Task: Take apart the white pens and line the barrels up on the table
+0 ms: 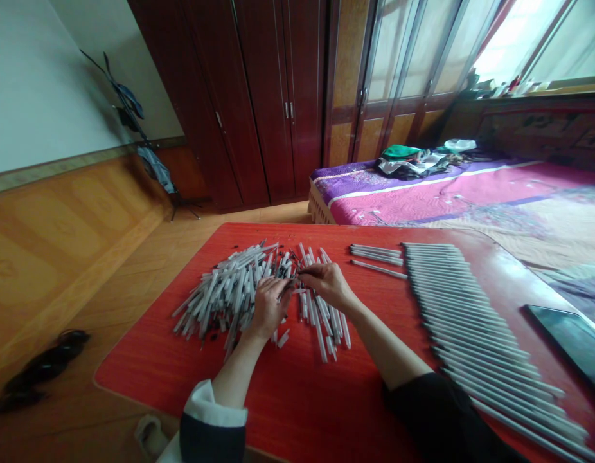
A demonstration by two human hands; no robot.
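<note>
Heap of pale tubes (230,286) lies just left of left hand (269,302), smaller tube pile (321,325) under right hand (330,284). Both hands curl close together; cannot tell whether anything is pinched. Neat tube row (485,333) lies farther right on red table (302,399).

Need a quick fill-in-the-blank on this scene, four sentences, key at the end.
1. The tabletop is ____ in colour.
2. Seen from the person's side, the loose heap of pen parts lies on the table's ____ half.
3. Of the left hand and the right hand, the one nearer the long row of pens is the ____ one.
4. The turned-back cuff on the left arm is ____.

Missing words: red; left; right; white.
</note>
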